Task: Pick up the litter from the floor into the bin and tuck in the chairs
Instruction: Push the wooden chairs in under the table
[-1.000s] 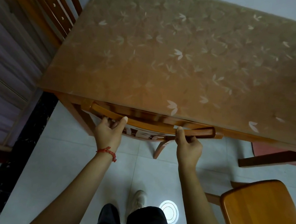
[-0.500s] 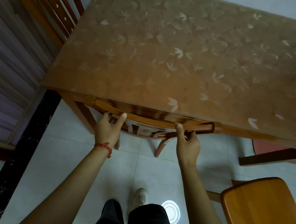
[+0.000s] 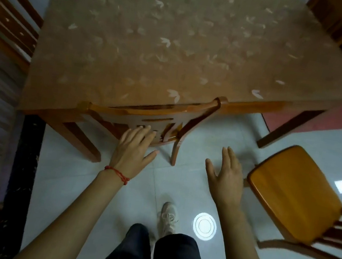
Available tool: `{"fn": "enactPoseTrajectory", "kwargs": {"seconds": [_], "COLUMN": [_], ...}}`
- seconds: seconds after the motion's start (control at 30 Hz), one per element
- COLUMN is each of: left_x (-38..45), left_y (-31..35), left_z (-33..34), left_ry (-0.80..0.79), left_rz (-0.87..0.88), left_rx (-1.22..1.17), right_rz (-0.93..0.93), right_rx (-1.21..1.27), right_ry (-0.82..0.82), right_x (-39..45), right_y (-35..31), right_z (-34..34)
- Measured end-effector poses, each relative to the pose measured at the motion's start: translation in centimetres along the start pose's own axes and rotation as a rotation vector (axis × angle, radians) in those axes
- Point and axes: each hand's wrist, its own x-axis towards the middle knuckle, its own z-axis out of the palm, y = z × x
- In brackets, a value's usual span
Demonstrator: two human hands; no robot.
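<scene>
A wooden chair [image 3: 150,112] stands pushed under the near edge of the table [image 3: 148,43], its curved top rail against the table's rim and its seat hidden below. My left hand [image 3: 134,150], with a red string at the wrist, hovers open just in front of the chair's back slats, fingertips close to them. My right hand [image 3: 226,176] is open over the floor, apart from the chair. A second wooden chair [image 3: 292,191] stands out from the table at the right, its seat facing me. No litter or bin is in view.
A third wooden chair [image 3: 9,14] stands at the table's left end beside striped purple fabric. A dark strip [image 3: 22,168] runs along the pale tiled floor at the left. A red mat [image 3: 324,117] lies under the table's right side. My shoe [image 3: 168,216] is below.
Both hands have let go of the chair's top rail and drawn back, fingers spread. The view has swung right and the second chair shows more fully.
</scene>
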Motion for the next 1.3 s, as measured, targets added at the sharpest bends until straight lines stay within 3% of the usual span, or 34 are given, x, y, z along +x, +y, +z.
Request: {"fn": "enactPoseTrajectory", "kwargs": {"seconds": [0.17,0.43,0.67,0.9,1.13,1.3], "left_x": [-0.7,-0.2,-2.0,-8.8,-16.0,-18.2], "left_y": [2.9,11.6,23.5,37.4,49.5,56.0], "left_z": [0.9,3.4,6.4,10.2,14.2,17.1], "left_ry": [-0.078,-0.181,-0.245,-0.341,-0.379,-0.409], "left_rz": [0.171,0.447,0.748,0.991,1.131,1.201], "left_rx": [0.013,0.005,0.011,-0.009,-0.024,-0.013], "right_rz": [0.201,0.473,0.703,0.924,1.088,1.158], "right_rx": [-0.084,-0.109,-0.086,-0.061,-0.078,-0.060], "right_ry": [-0.031,0.108,0.212,0.312,0.329,0.382], "right_x": [-5.6,-13.6,-22.7,-35.7,-46.7,-50.2], "right_y": [3.9,10.9,18.2,26.8,34.9,39.8], "right_z": [-1.8,-5.7,-9.4,-13.4,-16.5,-18.5]}}
